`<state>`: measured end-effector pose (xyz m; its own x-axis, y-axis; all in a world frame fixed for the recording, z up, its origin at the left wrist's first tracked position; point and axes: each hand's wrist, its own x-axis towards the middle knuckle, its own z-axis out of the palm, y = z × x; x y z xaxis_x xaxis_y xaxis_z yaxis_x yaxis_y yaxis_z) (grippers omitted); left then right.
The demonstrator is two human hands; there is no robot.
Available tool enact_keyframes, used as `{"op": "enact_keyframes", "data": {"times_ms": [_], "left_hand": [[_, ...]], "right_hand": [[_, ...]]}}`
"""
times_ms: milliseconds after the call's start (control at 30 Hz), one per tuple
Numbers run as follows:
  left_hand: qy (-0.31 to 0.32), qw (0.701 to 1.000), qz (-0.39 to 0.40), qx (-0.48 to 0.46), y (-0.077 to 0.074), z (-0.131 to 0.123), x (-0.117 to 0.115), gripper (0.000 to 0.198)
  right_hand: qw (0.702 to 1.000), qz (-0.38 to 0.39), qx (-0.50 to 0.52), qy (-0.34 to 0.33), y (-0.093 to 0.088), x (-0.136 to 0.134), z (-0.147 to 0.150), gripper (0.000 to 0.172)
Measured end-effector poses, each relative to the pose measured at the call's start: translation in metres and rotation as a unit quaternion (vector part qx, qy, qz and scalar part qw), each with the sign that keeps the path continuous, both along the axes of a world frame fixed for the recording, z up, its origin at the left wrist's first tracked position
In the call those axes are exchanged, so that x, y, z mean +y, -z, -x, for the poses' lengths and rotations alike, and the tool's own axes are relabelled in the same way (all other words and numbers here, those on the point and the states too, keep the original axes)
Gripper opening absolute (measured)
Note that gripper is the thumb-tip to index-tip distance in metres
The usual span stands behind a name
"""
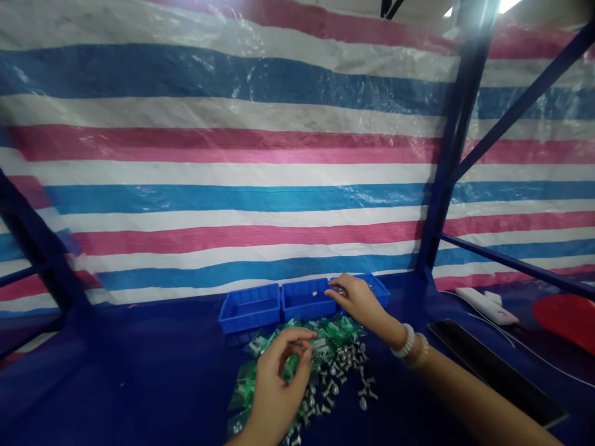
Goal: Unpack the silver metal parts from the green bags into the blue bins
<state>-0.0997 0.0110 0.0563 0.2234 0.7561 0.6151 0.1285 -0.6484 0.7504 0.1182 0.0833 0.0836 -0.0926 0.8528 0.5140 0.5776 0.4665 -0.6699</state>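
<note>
The left hand (279, 378) is hovering over the pile of metal screws (334, 378) and small green bags (325, 334) on the dark blue tabletop (139, 371), its fingertips pinched together on something too small to make out, while the right hand (356, 297) is reaching out to the blue bins (297, 300) at the far edge, fingers bunched over the rightmost one, their grip unclear. Judging by the heap lying loose and the single pale piece showing in the middle bin (304, 297), with the left bin (248, 306) looking bare, most of the sorting seems left.

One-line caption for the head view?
Right hand reaches over blue bins; left hand picks among screws.
</note>
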Motion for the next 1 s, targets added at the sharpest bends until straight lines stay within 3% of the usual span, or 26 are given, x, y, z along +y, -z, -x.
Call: {"op": "enact_keyframes", "data": {"times_ms": [167,333,433,567,733,900,1000], "left_hand": [[-0.009,1.0,-0.01,0.003,-0.002,0.002,0.001,0.013],[-0.011,1.0,-0.011,0.004,-0.001,0.002,0.001,0.01],[-0.006,1.0,-0.006,0.013,0.0,0.001,0.001,0.009],[0.007,1.0,-0.011,0.021,0.001,0.0,0.0,0.01],[0.063,0.997,0.022,0.029,-0.001,-0.003,-0.003,0.014],[0.118,0.978,0.174,-0.015,-0.004,-0.006,-0.002,0.02],[0.146,0.955,0.248,-0.066,-0.004,-0.007,0.002,0.029]], "right_hand": [[0.996,0.033,-0.075,-0.038,0.014,-0.05,-0.019,0.007],[0.983,0.133,-0.116,-0.056,0.041,-0.11,-0.029,0.021],[0.982,0.141,-0.118,-0.029,0.052,-0.121,-0.028,0.028],[0.984,0.135,-0.12,-0.005,0.056,-0.116,-0.032,0.022],[0.99,0.126,-0.059,-0.01,0.035,-0.107,-0.029,0.015],[0.98,0.116,0.082,-0.142,-0.001,-0.096,0.01,0.008],[0.971,0.093,0.132,-0.176,-0.01,-0.089,0.032,0.009]]}}
